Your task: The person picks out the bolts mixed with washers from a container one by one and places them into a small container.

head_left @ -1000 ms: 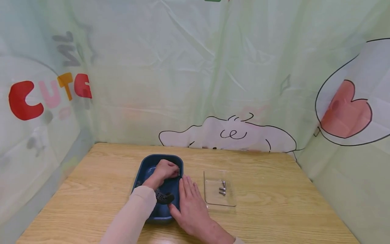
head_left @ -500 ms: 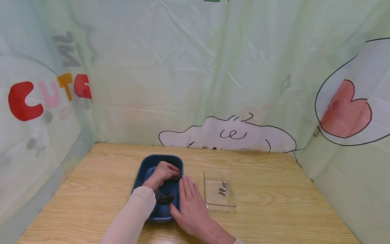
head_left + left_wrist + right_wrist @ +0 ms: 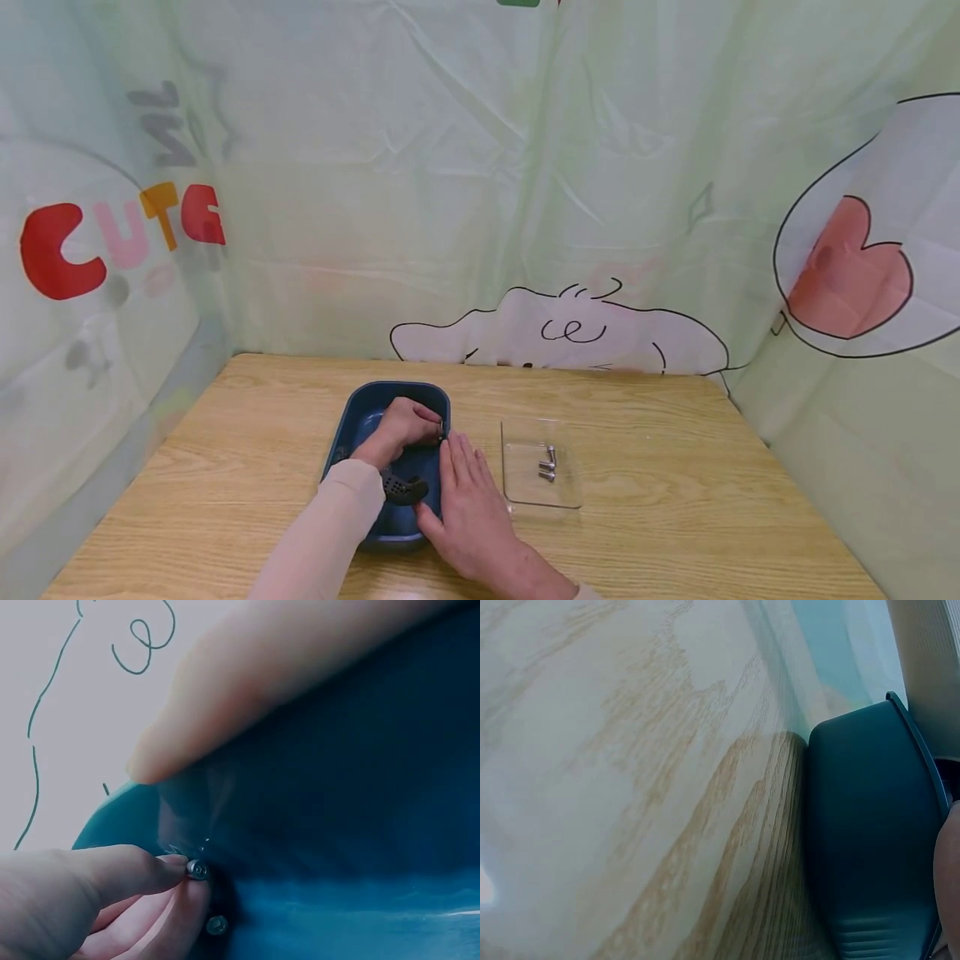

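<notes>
Inside the deep blue plastic tray (image 3: 352, 417), my left hand (image 3: 401, 423) reaches to the right wall. Its thumb and fingertips pinch a small metal screw (image 3: 197, 870), whose round socketed head faces the left wrist camera. Another screw head (image 3: 217, 925) shows just below those fingertips. My right hand (image 3: 476, 508) lies along the tray's right rim with straight fingers, its thumb at the near part of that rim. In the right wrist view, the tray's outer wall (image 3: 874, 825) stands beside the hand, of which only a small part shows.
To the right of the tray, a clear shallow dish (image 3: 525, 492) holds three metal screws (image 3: 548, 465). All stand on a wood-grain table (image 3: 675, 500). A black wrist strap (image 3: 405, 490) on the left arm hangs over the tray. Printed curtains (image 3: 337, 208) enclose the table.
My left hand has sunk slightly along the tray's right wall, and less of the pinched screw shows above its fingers. My right hand has stayed in place.
</notes>
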`<state>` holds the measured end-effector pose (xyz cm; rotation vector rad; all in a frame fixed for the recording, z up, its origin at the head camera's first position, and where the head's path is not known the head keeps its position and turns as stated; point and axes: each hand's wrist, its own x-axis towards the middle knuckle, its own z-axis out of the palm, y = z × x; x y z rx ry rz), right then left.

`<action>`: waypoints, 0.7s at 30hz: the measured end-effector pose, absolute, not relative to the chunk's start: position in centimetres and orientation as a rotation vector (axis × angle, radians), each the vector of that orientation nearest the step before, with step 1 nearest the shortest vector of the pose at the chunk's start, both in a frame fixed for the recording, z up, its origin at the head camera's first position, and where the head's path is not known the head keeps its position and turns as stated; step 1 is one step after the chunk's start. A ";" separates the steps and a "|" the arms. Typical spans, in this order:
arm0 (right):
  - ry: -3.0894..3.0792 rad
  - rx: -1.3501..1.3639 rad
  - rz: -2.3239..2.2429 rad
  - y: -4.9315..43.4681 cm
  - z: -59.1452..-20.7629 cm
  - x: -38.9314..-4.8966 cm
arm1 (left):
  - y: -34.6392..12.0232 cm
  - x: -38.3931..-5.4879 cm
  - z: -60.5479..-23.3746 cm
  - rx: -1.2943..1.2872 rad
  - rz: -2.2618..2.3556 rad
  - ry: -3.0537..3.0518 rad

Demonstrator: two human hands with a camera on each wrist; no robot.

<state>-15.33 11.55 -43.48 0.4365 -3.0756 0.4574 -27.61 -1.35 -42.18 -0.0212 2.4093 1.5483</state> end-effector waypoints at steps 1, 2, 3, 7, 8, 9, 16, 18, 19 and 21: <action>-3.074 0.437 0.457 11.5 -43.5 -15.4 | -1.3 -27.6 -42.1 -0.025 1.545 2.410; -3.076 0.435 0.452 11.5 -43.5 -15.4 | -1.3 -27.7 -42.1 -0.027 1.540 2.413; -3.078 0.433 0.448 11.5 -43.4 -15.4 | -1.3 -27.7 -42.0 -0.031 1.536 2.414; -3.076 0.436 0.469 11.5 -43.4 -15.4 | -1.4 -27.7 -41.7 -0.033 1.534 2.414; -3.078 0.437 0.475 11.5 -43.4 -15.4 | -1.5 -27.7 -41.7 -0.035 1.537 2.410; -3.077 0.441 0.484 11.5 -43.4 -15.4 | -1.6 -27.7 -41.6 -0.035 1.540 2.406; -3.091 0.433 0.564 11.7 -43.5 -15.5 | -2.1 -27.4 -41.3 0.000 1.572 2.376; -3.094 0.426 0.578 11.8 -43.5 -15.6 | -2.2 -27.3 -41.1 0.014 1.584 2.365; -3.095 0.425 0.582 11.8 -43.5 -15.6 | -2.2 -27.3 -41.1 0.019 1.587 2.361; -3.095 0.426 0.592 11.8 -43.4 -15.6 | -2.3 -27.3 -40.9 0.027 1.586 2.358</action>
